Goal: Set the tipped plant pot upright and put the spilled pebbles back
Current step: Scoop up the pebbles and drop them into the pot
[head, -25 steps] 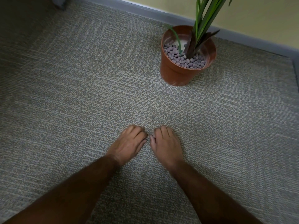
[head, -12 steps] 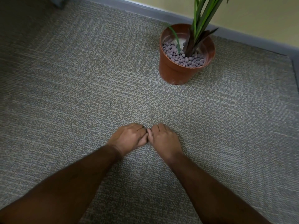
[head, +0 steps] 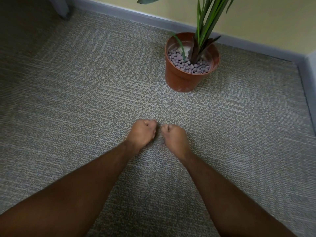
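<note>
The terracotta plant pot (head: pixel 181 81) stands upright on the carpet near the wall, at the upper right. Grey-purple pebbles (head: pixel 184 62) fill it around the green plant (head: pixel 203 26). My left hand (head: pixel 142 133) and my right hand (head: pixel 174 136) rest side by side on the carpet, well in front of the pot. Both are curled into fists, knuckles up, a small gap apart. The fingers hide what lies inside. A loose pebble (head: pixel 163 144) lies on the carpet by my right wrist, and another faint pebble (head: pixel 145 164) lies between my forearms.
Grey patterned carpet (head: pixel 77 100) covers the floor. A grey skirting board (head: pixel 136 16) runs along the yellow wall behind the pot and turns a corner at the right (head: pixel 307 82). A grey furniture leg (head: pixel 61 7) stands at the top left.
My hands lay flat with fingers stretched forward, then the fingers curled in; now both are tight fists, slightly apart. The pot has not moved; the view has tilted.
</note>
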Demonstrator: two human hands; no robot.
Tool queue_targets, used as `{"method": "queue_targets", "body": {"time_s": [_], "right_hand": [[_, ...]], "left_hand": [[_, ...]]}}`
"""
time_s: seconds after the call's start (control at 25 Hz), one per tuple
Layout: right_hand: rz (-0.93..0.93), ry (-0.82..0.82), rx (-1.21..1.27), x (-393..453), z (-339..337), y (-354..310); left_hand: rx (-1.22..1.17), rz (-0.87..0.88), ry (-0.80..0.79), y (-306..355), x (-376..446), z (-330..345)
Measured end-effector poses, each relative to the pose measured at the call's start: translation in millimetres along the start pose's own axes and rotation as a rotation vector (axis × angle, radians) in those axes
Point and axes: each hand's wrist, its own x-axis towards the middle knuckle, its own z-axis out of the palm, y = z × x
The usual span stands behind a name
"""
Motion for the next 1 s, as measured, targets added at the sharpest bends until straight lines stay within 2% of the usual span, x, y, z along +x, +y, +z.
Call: {"method": "queue_targets", "body": {"time_s": [0.08, 0.16, 0.2, 0.28, 0.44, 0.56, 0.8, 1.0], "right_hand": [[0.207, -0.054, 0.536, -2.4, -12.6, -3.7], [0.364, -0.183, 1.108, -5.2, -20.7, -8.0], [0.39, -0.215, 1.304, -6.9, -22.5, -10.7], [0.417, -0.161, 1.531, -8.0, -24.0, -16.8], [0.484, 0.114, 1.708, -10.4, -38.7, -35.3], [0.529, 0.21, 1.801, -12.6, -49.5, -45.7], [0.448, 0.187, 1.837, -12.3, -68.5, -80.6], [0.411, 0.131, 1.794, 8.4, -90.0, -96.0]], "left_hand": [[-0.319, -0.254, 0.027, 12.4, 2.2, 5.8], [-0.606, -0.413, -0.001, 23.7, 2.4, 11.8], [-0.733, -0.45, -0.008, 30.1, 1.4, 16.5], [-0.888, -0.456, 0.034, 43.2, -4.4, 29.8], [-1.059, -0.369, 0.223, 66.6, -14.7, 56.7], [-1.102, -0.334, 0.269, 78.5, -12.3, 62.7], [-1.136, -0.206, 0.206, 106.9, 1.5, 60.2], [-1.1, -0.137, 0.224, 146.1, 10.6, 58.8]]}}
